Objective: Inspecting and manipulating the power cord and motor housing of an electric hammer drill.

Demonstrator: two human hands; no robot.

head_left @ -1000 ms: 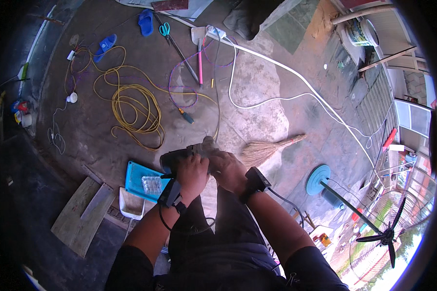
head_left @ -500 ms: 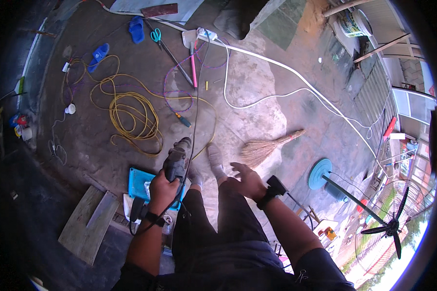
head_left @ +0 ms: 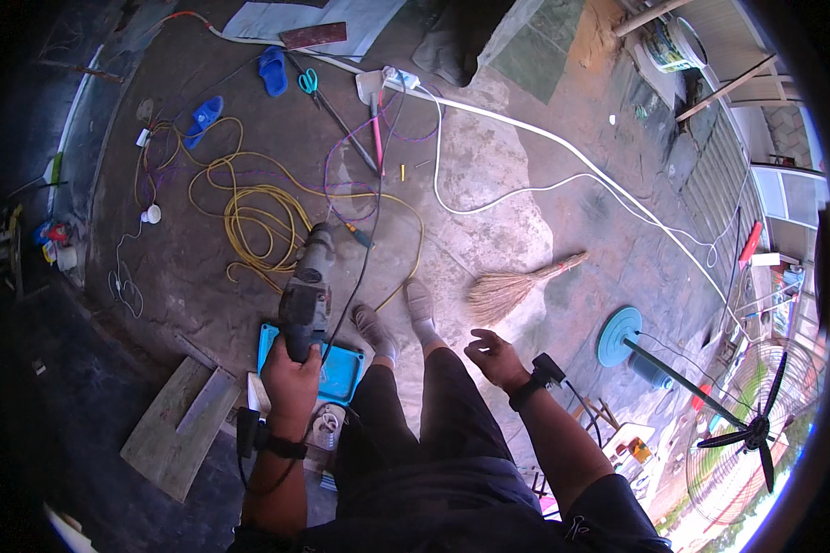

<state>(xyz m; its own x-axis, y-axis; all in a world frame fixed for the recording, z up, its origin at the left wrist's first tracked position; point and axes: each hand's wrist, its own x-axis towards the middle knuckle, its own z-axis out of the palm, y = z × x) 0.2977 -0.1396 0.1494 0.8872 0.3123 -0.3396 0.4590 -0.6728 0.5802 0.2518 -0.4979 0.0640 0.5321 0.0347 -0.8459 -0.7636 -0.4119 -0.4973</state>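
Observation:
My left hand (head_left: 291, 392) is wrapped round the rear handle of a dark grey power drill (head_left: 306, 290). The drill points away from me over the floor, and its far end overlaps the yellow cable coil (head_left: 254, 221) in view. Beneath it lies a blue tray (head_left: 343, 373), partly hidden by the drill and hand. A black cord (head_left: 367, 267) runs up the floor toward a white power strip (head_left: 400, 78). My right hand (head_left: 500, 359) hangs without anything in it, fingers loosely bent and apart. Nearest to it is a straw broom (head_left: 512, 290) lying on the floor.
Around the far floor lie a pink-handled hammer (head_left: 376, 138), a screwdriver (head_left: 360, 237), blue slippers (head_left: 272, 72) and a white cable (head_left: 563, 138). A standing fan (head_left: 756, 431) with a round teal base (head_left: 620, 336) is at right. Wooden boards (head_left: 180, 424) lie at lower left.
My left hand has brought the drill left and nearer, turning it more fully into view. My right hand has moved slightly right and down, away from the broom.

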